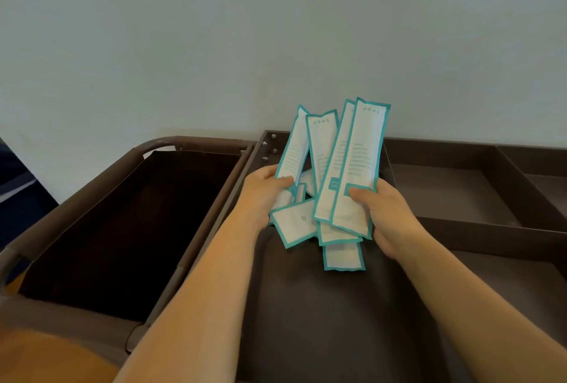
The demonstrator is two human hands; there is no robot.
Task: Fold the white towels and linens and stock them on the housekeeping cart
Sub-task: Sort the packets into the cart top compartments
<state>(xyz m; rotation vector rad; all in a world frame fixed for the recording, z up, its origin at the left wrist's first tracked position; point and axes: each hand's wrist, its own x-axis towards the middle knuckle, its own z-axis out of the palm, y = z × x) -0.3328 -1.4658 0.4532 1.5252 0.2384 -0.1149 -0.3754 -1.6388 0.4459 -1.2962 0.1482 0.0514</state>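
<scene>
Left grip (264, 195) curls round some packets (359, 161), thumb on top; right grip (383, 213) pinches the rest; packets long, white, teal-edged, teal print, fanned upward above housekeeping cart (306, 306) top tray; dark bag (122, 213) to its left.

Single view: a wide-angle head camera looks forward and steeply down from above and behind the hands. Both forearms enter from the lower edge and run up towards the frame centre. There the left hand (260, 195) and right hand (386, 213) sit close to the lens, gripping packets (356, 164). Beyond the hands the view faces a wall (214, 45). The bag (122, 213) is left of the left hand. The cart (460, 223) lies under the hands and extends right of the right hand.
</scene>
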